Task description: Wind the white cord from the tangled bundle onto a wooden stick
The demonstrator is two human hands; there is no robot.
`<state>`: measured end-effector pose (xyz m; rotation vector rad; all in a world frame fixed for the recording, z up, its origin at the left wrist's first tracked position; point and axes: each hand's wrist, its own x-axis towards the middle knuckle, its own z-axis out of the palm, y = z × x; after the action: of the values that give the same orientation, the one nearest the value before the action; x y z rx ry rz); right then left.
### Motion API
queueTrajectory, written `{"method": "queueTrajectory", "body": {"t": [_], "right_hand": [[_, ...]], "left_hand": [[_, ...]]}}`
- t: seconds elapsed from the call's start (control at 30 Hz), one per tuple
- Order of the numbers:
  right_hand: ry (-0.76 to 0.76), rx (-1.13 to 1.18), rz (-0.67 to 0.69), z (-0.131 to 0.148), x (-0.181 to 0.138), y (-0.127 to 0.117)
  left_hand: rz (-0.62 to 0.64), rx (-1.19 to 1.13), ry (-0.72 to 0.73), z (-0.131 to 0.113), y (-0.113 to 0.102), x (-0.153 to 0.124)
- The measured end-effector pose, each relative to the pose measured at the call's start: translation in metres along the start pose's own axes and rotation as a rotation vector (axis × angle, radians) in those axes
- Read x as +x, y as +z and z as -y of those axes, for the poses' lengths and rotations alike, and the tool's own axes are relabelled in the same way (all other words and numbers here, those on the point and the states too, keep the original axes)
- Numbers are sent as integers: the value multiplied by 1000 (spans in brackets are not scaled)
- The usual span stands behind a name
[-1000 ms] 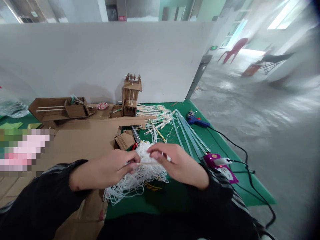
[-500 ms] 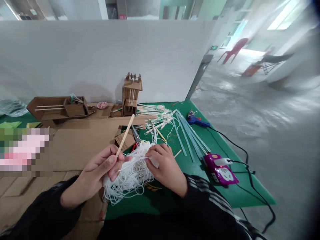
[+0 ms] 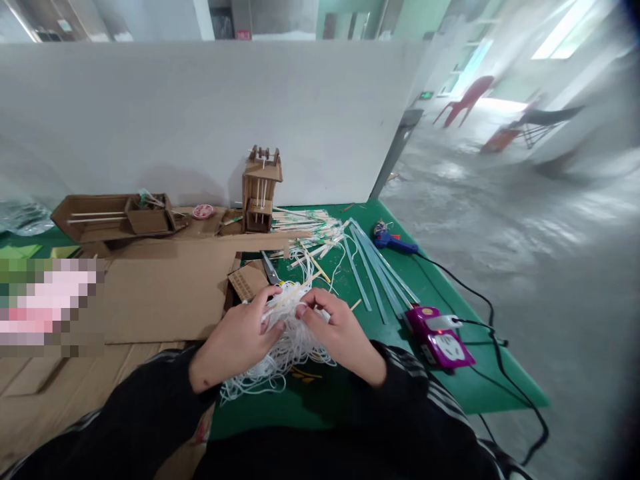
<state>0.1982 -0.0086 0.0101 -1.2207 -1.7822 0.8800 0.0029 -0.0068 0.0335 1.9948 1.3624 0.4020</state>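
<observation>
A tangled heap of white string (image 3: 280, 377) lies on the table in front of me, partly covered by both hands. My left hand (image 3: 240, 341) is curled at the heap's left side, with a thin wooden stick (image 3: 307, 283) slanting up to the right from between its fingers and thumb. Close by on the right, my right hand (image 3: 337, 327) pinches white string between thumb and fingers. Just beyond the heap are scissors (image 3: 271, 269) and a small cardboard piece (image 3: 247, 280).
Cardboard models (image 3: 261, 193) and a cardboard box (image 3: 100, 213) stand by the white partition (image 3: 200, 113). Thin sticks (image 3: 305, 223) and clear glue sticks (image 3: 370, 267) lie scattered. At right are a blue glue gun (image 3: 397, 243) and a purple power strip (image 3: 445, 340) with a trailing cable.
My left hand has moved right and turned over; the stick, upright before, now lies low over the string. My right hand has shifted slightly and stays at the string.
</observation>
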Motion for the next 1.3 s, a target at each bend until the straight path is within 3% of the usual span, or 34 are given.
{"method": "queueTrajectory", "body": {"t": [0.17,0.37,0.47,0.57,1.0,1.1,1.2,1.3], "right_hand": [[-19,-13,81,4,-5,-5],[63,-436,-97,-9,-10,-8],[121,-545,-25,-18,-11,-1],[117,-528,48,-21,-9,6],[126,-367,115,-32,-6,3],[136,-331,121,-26,-7,-1],[155,-305,115,-21,-7,-2],[192,-310,72,-22,-5,2]], "left_hand": [[-7,252,74,0,10,18],[-66,226,73,4,15,26],[-109,179,55,3,16,26],[-146,109,48,0,15,25],[-232,-162,55,2,-4,35],[-215,-227,58,-5,-2,18],[-107,-329,65,-10,-1,1],[23,-169,60,-10,-2,-5]]}}
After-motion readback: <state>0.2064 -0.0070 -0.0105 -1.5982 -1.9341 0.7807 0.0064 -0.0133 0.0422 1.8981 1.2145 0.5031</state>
